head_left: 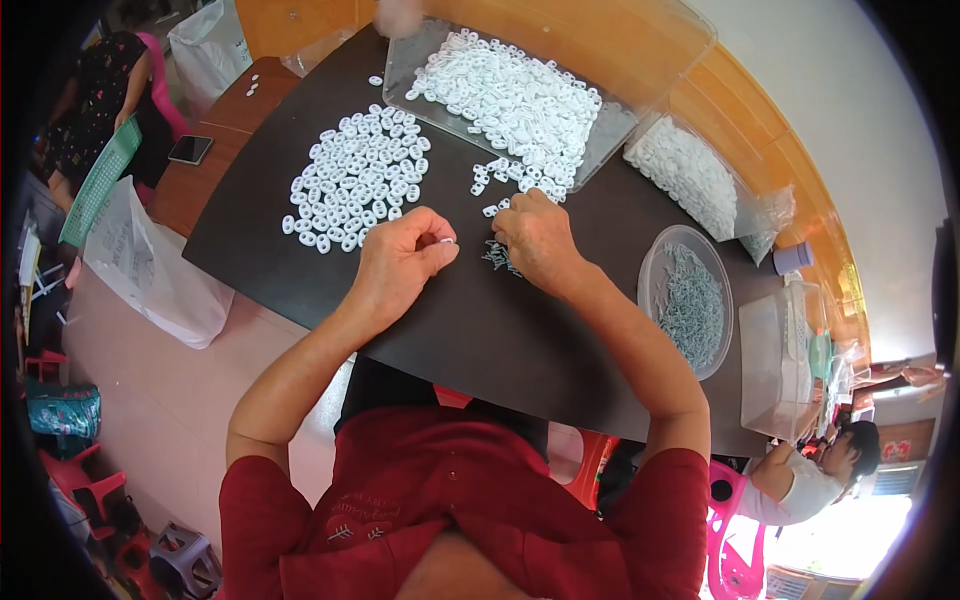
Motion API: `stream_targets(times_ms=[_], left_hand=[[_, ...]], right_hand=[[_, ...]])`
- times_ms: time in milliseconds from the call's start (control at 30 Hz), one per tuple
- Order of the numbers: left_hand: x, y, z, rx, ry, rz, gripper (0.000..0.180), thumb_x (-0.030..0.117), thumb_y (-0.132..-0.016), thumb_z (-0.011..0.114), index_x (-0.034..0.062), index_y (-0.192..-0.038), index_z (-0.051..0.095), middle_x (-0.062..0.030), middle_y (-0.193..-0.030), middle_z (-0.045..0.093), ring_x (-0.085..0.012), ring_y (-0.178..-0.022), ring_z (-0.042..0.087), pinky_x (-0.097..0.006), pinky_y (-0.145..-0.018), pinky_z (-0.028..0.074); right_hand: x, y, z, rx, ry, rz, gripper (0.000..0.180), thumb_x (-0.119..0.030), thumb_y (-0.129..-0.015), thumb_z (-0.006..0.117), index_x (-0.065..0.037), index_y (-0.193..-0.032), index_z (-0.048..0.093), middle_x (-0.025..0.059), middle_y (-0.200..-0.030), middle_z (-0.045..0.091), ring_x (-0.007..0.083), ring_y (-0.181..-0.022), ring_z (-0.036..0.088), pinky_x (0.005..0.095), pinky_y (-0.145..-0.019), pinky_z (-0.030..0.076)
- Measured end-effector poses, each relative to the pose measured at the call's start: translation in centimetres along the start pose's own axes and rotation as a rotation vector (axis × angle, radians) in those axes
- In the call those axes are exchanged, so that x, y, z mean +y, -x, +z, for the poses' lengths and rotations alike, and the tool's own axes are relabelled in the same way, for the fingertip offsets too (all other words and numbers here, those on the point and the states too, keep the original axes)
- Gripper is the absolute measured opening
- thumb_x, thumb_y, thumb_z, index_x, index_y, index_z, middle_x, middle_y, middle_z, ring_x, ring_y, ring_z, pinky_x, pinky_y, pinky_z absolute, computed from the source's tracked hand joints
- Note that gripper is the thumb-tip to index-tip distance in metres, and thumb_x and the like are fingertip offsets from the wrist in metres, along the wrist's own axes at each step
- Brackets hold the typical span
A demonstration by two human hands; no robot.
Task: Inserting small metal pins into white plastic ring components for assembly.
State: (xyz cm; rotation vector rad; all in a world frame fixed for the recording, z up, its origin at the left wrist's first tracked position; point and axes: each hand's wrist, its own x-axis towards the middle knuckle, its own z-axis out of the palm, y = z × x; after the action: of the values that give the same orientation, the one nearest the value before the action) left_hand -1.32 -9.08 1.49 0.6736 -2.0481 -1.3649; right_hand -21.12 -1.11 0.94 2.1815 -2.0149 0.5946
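A small white plastic piece (447,240) sits pinched between the thumb and index finger of my left hand (395,262). My right hand (540,240) has its fingers drawn together beside a little heap of grey screws (497,257); its fingertips are turned away, so what they hold is hidden. Just beyond it lie a few loose white pieces with two holes (490,211). Past my left hand spreads a large group of white oval two-holed pieces (360,175) on the dark table (450,330).
A clear plastic bin (618,125) of white pieces stands at the back. Rightward are a bag of white pieces (682,175), a round tub (648,285) of screws, a purple cup (793,257) and a clear box (765,365). Other people sit at far left and lower right.
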Motion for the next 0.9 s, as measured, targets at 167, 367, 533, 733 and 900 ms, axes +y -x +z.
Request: stream_targets(times_ms=[167,367,533,733,900], left_hand=[[-0.2,1.5,-0.4,-0.049,0.561,-0.284,0.013,0.012,-0.084,0.065,0.0011,-0.087,0.060,-0.0036,-0.070,0.060,-0.0055,-0.056,0.052,-0.018,-0.048,0.040],[-0.1,2.6,0.1,-0.009,0.699,-0.307,0.012,0.010,-0.084,0.064,-0.0007,-0.089,0.062,-0.0046,-0.071,0.061,-0.0066,-0.056,0.053,-0.019,-0.050,0.042],[0.3,3.2,0.5,0.006,0.739,-0.316,0.010,0.007,-0.086,0.061,-0.0012,-0.090,0.063,-0.0047,-0.073,0.061,-0.0063,-0.058,0.053,-0.018,-0.051,0.042],[0.8,3.8,1.3,0.008,0.737,-0.286,0.011,0.009,-0.088,0.059,-0.0006,-0.092,0.063,-0.0037,-0.074,0.061,-0.0052,-0.060,0.052,-0.017,-0.051,0.041],[1.1,4.2,1.7,-0.007,0.745,-0.328,0.010,0.010,-0.089,0.058,0.0005,-0.091,0.061,-0.0028,-0.074,0.060,-0.0054,-0.059,0.051,-0.018,-0.053,0.042]], right_hand=[[-0.5,-0.6,-0.3,-0.022,0.118,-0.150,0.010,0.004,-0.064,0.058,-0.004,-0.067,0.055,0.0097,-0.070,0.052,0.0289,-0.073,0.050,0.0394,-0.062,0.043],[-0.8,-0.1,-1.0,0.005,-0.072,0.035,0.010,0.006,-0.069,0.057,-0.002,-0.071,0.053,0.0124,-0.074,0.056,0.0306,-0.073,0.053,0.0375,-0.064,0.043],[-4.3,0.7,-3.4,0.011,-0.428,0.153,0.009,0.002,-0.075,0.062,-0.002,-0.083,0.059,0.0081,-0.076,0.058,0.0202,-0.071,0.056,0.0295,-0.066,0.044],[-7.2,1.9,-4.2,-0.023,-0.802,0.373,0.013,-0.002,-0.077,0.066,-0.002,-0.089,0.061,0.0011,-0.080,0.060,0.0079,-0.075,0.054,0.0237,-0.068,0.044],[-7.9,2.5,-4.2,-0.016,-0.835,0.450,0.015,-0.002,-0.076,0.068,-0.002,-0.090,0.061,0.0000,-0.082,0.061,0.0067,-0.076,0.053,0.0234,-0.069,0.045]])
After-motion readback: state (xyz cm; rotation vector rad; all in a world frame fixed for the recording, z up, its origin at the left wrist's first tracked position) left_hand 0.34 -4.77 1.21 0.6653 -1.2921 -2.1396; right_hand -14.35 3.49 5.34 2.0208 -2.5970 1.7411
